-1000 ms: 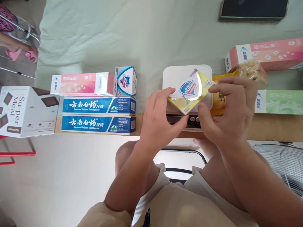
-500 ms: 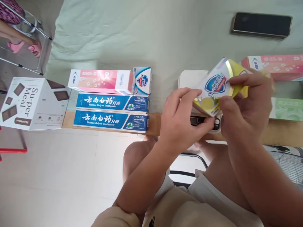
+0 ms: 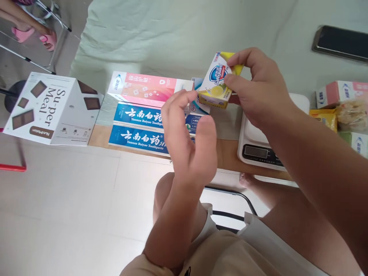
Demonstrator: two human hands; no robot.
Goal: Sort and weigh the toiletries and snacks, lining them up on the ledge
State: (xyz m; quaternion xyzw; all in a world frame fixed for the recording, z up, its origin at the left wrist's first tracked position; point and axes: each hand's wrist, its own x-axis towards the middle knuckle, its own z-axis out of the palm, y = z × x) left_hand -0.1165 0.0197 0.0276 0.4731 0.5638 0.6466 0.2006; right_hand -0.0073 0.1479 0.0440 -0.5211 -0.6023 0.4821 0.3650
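Note:
Between the thumb and fingers of my right hand [image 3: 255, 84] is a yellow and white Safeguard soap box [image 3: 215, 82], tilted above the table. My left hand [image 3: 189, 142] is raised with its thumb and fingers apart, holding nothing; its fingertips come close to the soap box's left end. Behind the left hand lie two blue Yunnan Baiyao toothpaste boxes [image 3: 138, 136], side by side. Beyond them is a pink toothpaste box [image 3: 146, 88], and at its right end a white and blue Safeguard box [image 3: 204, 109], partly hidden by the soap box and my fingers.
A white kitchen scale [image 3: 247, 130] sits under my right forearm. Farther right are another pink box [image 3: 327, 94], a yellow packet [image 3: 324, 119] and a green box [image 3: 356, 142]. A phone [image 3: 342, 44] lies at the back right. At left stands a white Su-per Meal box [image 3: 43, 111].
My right hand has carried the soap box left, from above the scale to beside the toothpaste boxes. My left hand has let go of it and opened. The view has shifted somewhat.

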